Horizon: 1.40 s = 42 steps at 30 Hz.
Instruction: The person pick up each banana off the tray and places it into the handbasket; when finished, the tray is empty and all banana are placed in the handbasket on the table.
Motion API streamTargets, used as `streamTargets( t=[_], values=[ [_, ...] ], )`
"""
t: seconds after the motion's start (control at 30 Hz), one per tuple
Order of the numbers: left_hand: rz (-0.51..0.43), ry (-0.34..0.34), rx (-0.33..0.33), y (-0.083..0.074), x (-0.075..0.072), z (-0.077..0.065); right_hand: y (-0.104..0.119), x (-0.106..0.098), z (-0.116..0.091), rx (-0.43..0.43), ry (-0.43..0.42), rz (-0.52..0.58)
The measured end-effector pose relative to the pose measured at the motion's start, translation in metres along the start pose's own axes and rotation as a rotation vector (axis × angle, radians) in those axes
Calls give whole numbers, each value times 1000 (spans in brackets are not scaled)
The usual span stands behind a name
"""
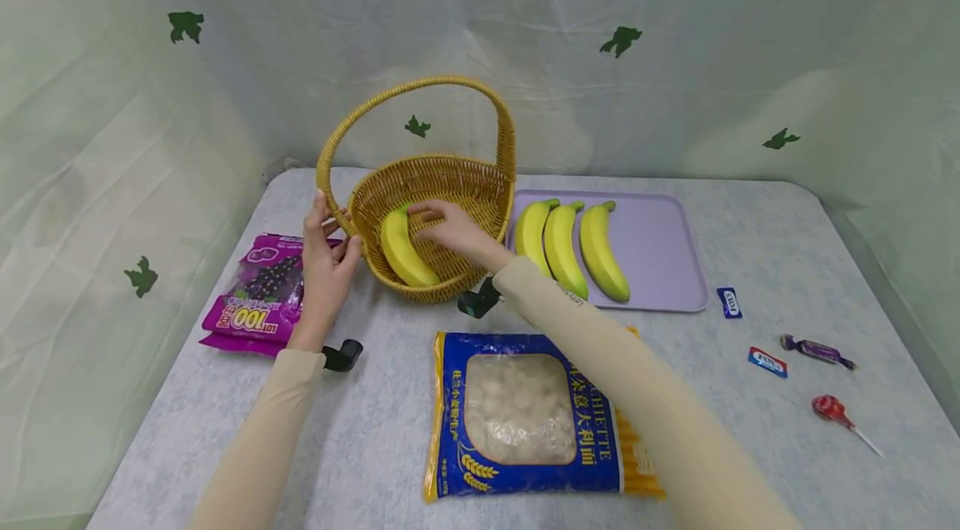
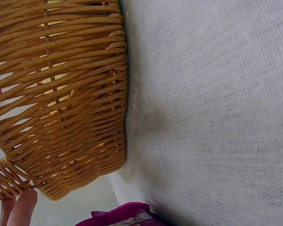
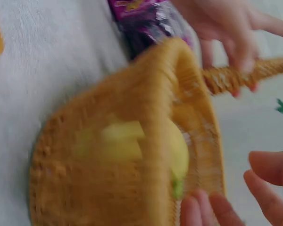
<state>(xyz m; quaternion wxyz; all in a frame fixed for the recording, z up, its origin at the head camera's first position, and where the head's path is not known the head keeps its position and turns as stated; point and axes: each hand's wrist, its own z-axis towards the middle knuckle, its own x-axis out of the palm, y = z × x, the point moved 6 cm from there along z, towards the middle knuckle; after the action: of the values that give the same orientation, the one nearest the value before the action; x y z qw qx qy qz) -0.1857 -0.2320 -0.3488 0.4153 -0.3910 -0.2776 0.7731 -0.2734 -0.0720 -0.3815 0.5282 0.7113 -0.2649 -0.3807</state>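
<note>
A wicker basket (image 1: pixel 438 173) with a tall arched handle stands near the back of the table. My left hand (image 1: pixel 327 280) grips the foot of the handle on its left side, thumb at the rim; the left wrist view shows its fingertips (image 2: pixel 24 207) against the wicker. One yellow banana (image 1: pixel 403 250) lies inside the basket, its green tip toward the back. Over the basket's middle, my right hand (image 1: pixel 456 232) reaches in beside that tip. Its fingers are parted and not wrapped around the banana, which the right wrist view shows blurred behind the wicker rim.
Three bananas (image 1: pixel 564 251) lie on a lilac tray (image 1: pixel 663 251) right of the basket. A purple grape-candy bag (image 1: pixel 258 292) is at left, a blue-yellow pasta bag (image 1: pixel 517 413) in front. Small wrapped sweets (image 1: pixel 817 349) and a lollipop (image 1: pixel 829 407) are scattered at right.
</note>
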Motion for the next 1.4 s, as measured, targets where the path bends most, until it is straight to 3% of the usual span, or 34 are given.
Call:
streamTargets(
  t=[0.1,0.3,0.47,0.8,1.07,1.4],
  values=[
    [-3,-6,24,0,0,0,-1,-22,-7,-28,-17,110],
    [-9,-11,44,-2,1,1,-7,-73,-29,-94,-30,228],
    [-12,-8,27,2,1,1,-25,-116,-52,-125,-57,223],
    [-17,-17,13,40,3,2,-80,-188,-97,-68,-206,195],
    [-23,-24,63,42,3,1,-112,-215,-122,16,-265,160],
    [-19,-24,74,42,3,1,-135,-219,-141,137,-166,21]
  ],
)
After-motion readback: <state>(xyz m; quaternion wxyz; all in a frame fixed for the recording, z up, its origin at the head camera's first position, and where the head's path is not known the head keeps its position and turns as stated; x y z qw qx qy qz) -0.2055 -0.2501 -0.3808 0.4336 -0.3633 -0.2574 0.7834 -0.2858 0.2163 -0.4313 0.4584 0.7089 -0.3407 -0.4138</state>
